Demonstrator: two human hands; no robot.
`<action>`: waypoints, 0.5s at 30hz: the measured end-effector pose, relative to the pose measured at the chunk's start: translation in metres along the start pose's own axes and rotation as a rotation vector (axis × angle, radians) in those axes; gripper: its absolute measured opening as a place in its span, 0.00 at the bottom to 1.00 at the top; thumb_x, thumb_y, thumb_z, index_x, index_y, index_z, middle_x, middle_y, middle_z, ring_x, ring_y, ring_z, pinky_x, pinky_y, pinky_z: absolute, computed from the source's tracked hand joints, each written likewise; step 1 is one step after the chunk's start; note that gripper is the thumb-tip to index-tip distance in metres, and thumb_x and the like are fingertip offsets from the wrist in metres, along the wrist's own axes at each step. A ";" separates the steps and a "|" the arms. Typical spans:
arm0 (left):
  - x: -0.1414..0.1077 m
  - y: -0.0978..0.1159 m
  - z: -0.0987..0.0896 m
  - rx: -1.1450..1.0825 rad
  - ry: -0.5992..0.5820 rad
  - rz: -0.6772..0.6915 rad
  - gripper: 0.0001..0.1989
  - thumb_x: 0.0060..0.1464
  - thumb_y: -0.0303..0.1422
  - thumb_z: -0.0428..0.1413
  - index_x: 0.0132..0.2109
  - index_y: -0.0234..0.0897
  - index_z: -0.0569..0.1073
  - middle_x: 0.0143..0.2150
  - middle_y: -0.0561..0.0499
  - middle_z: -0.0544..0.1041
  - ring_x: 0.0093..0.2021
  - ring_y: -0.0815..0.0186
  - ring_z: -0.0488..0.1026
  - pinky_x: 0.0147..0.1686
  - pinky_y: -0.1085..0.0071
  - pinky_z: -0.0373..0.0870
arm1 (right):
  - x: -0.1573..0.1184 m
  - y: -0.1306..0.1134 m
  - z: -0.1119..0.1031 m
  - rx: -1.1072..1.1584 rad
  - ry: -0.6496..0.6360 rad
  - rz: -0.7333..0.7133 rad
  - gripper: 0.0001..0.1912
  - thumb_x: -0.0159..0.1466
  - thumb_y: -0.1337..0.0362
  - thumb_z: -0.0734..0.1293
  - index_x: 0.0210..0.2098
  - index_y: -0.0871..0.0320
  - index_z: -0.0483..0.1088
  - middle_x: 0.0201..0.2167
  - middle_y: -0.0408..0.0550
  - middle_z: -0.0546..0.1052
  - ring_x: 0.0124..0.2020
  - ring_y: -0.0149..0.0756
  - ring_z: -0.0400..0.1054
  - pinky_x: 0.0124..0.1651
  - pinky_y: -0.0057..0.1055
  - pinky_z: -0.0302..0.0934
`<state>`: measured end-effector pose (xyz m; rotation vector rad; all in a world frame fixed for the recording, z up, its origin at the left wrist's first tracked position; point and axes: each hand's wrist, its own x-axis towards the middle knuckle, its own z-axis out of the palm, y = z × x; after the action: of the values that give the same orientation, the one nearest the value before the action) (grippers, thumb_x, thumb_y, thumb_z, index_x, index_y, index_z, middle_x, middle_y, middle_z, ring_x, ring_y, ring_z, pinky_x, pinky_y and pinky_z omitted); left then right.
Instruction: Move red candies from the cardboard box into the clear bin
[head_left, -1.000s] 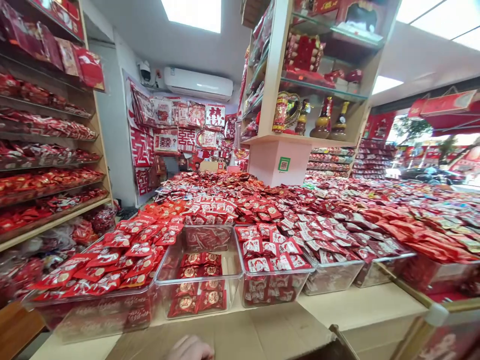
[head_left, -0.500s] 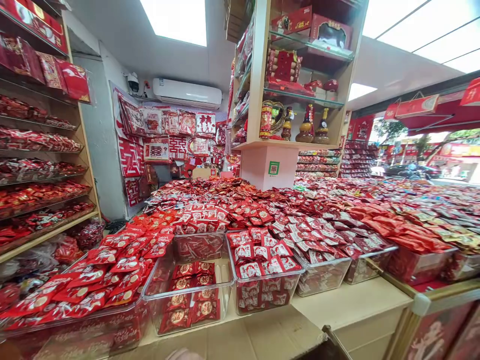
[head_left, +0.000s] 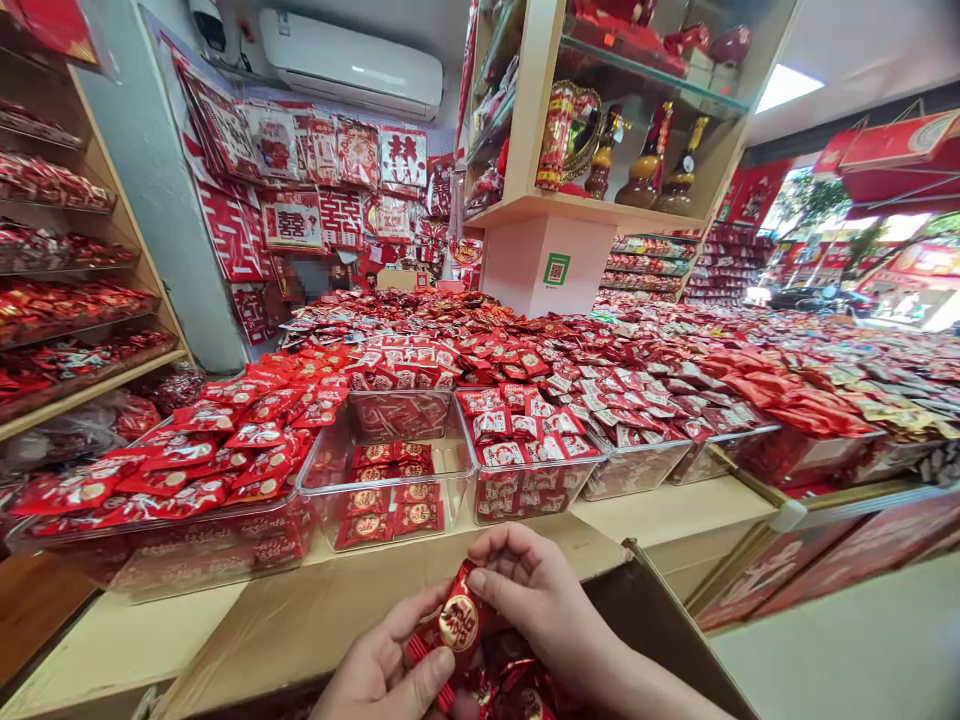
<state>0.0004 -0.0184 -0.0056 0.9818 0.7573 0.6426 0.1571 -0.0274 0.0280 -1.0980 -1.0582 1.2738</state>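
Both hands are low in the centre of the head view, above an open cardboard box (head_left: 337, 610). My left hand (head_left: 394, 665) pinches the lower left end of a shiny red packet (head_left: 459, 622) with a round gold emblem. On its upper right end, my right hand (head_left: 529, 590) closes thumb and fingers. More red packets (head_left: 525, 680) show beneath the hands, partly hidden by them. Beyond the box stands a clear bin (head_left: 457, 492), partly filled with rows of red packets (head_left: 367, 528) bearing the same kind of gold emblem.
A fuller bin of red and white packets (head_left: 517, 485) adjoins on the right. Heaped red packets (head_left: 247, 440) fill a wide bin at left. Behind them stand a pink pillar (head_left: 517, 265) and glass shelving. A raised box flap edge (head_left: 630, 550) juts up at right.
The view has tilted downward. Both hands have come into sight with a red packet between them; earlier only a blurred bit of skin showed at the bottom edge.
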 end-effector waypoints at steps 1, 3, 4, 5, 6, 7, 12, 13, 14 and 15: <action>0.002 0.001 -0.002 0.009 0.013 0.007 0.33 0.38 0.43 0.62 0.52 0.36 0.62 0.28 0.51 0.76 0.24 0.67 0.73 0.22 0.75 0.65 | 0.001 0.002 0.000 0.037 0.015 0.017 0.14 0.47 0.62 0.69 0.30 0.60 0.64 0.22 0.40 0.67 0.25 0.25 0.60 0.29 0.23 0.55; 0.004 0.003 -0.006 0.019 0.050 0.007 0.31 0.39 0.41 0.62 0.50 0.35 0.64 0.27 0.52 0.76 0.25 0.66 0.73 0.23 0.74 0.66 | 0.001 0.006 -0.002 0.078 0.040 0.029 0.15 0.46 0.62 0.70 0.30 0.61 0.64 0.23 0.40 0.67 0.25 0.24 0.60 0.30 0.23 0.55; 0.005 0.004 -0.007 0.026 0.071 0.012 0.29 0.39 0.41 0.62 0.48 0.35 0.65 0.27 0.52 0.76 0.26 0.66 0.73 0.24 0.73 0.67 | 0.001 0.008 -0.002 0.092 0.042 0.034 0.16 0.46 0.62 0.71 0.31 0.61 0.64 0.24 0.40 0.67 0.26 0.24 0.60 0.31 0.23 0.55; 0.006 0.004 -0.008 0.045 0.086 0.030 0.26 0.39 0.41 0.62 0.46 0.35 0.67 0.28 0.52 0.76 0.27 0.66 0.73 0.25 0.72 0.67 | 0.001 0.009 -0.003 0.099 0.032 0.043 0.17 0.45 0.62 0.71 0.31 0.61 0.64 0.25 0.40 0.68 0.26 0.23 0.60 0.31 0.23 0.55; 0.006 0.005 -0.009 0.082 0.094 0.065 0.23 0.39 0.42 0.61 0.42 0.35 0.69 0.28 0.52 0.76 0.27 0.66 0.72 0.27 0.72 0.67 | 0.001 0.010 -0.003 0.093 0.004 0.060 0.18 0.45 0.62 0.71 0.32 0.62 0.65 0.25 0.41 0.68 0.26 0.23 0.60 0.31 0.23 0.54; 0.007 0.005 -0.009 0.134 0.100 0.111 0.19 0.40 0.42 0.60 0.38 0.35 0.71 0.27 0.53 0.76 0.27 0.67 0.71 0.28 0.72 0.67 | 0.001 0.012 -0.003 0.073 -0.030 0.081 0.18 0.45 0.61 0.71 0.32 0.62 0.65 0.24 0.41 0.68 0.25 0.23 0.60 0.31 0.23 0.54; 0.010 0.002 -0.012 0.277 0.230 0.261 0.15 0.39 0.44 0.60 0.27 0.35 0.73 0.22 0.56 0.73 0.25 0.70 0.67 0.26 0.77 0.63 | -0.002 0.020 0.003 0.013 -0.073 0.135 0.17 0.43 0.57 0.71 0.25 0.62 0.65 0.17 0.39 0.66 0.20 0.22 0.57 0.25 0.23 0.51; 0.011 0.002 -0.012 0.264 0.251 0.272 0.15 0.38 0.44 0.61 0.27 0.35 0.73 0.21 0.56 0.73 0.25 0.71 0.67 0.25 0.78 0.63 | -0.003 0.021 0.004 0.038 -0.056 0.130 0.17 0.43 0.57 0.72 0.24 0.62 0.65 0.17 0.39 0.66 0.20 0.22 0.57 0.25 0.23 0.51; 0.011 0.003 -0.011 0.246 0.270 0.285 0.15 0.38 0.43 0.61 0.27 0.35 0.73 0.22 0.57 0.73 0.25 0.71 0.67 0.25 0.78 0.63 | -0.003 0.022 0.005 0.069 -0.042 0.127 0.18 0.42 0.56 0.72 0.24 0.62 0.65 0.18 0.39 0.67 0.20 0.22 0.57 0.26 0.23 0.51; 0.012 0.004 -0.010 0.227 0.286 0.295 0.15 0.37 0.43 0.61 0.28 0.36 0.73 0.22 0.57 0.73 0.25 0.71 0.67 0.26 0.79 0.63 | -0.003 0.022 0.005 0.100 -0.025 0.123 0.18 0.42 0.56 0.72 0.25 0.62 0.65 0.18 0.39 0.67 0.20 0.22 0.57 0.26 0.23 0.51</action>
<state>-0.0016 -0.0030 -0.0089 1.2391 0.9613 0.9840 0.1481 -0.0309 0.0071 -1.0867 -0.9463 1.4268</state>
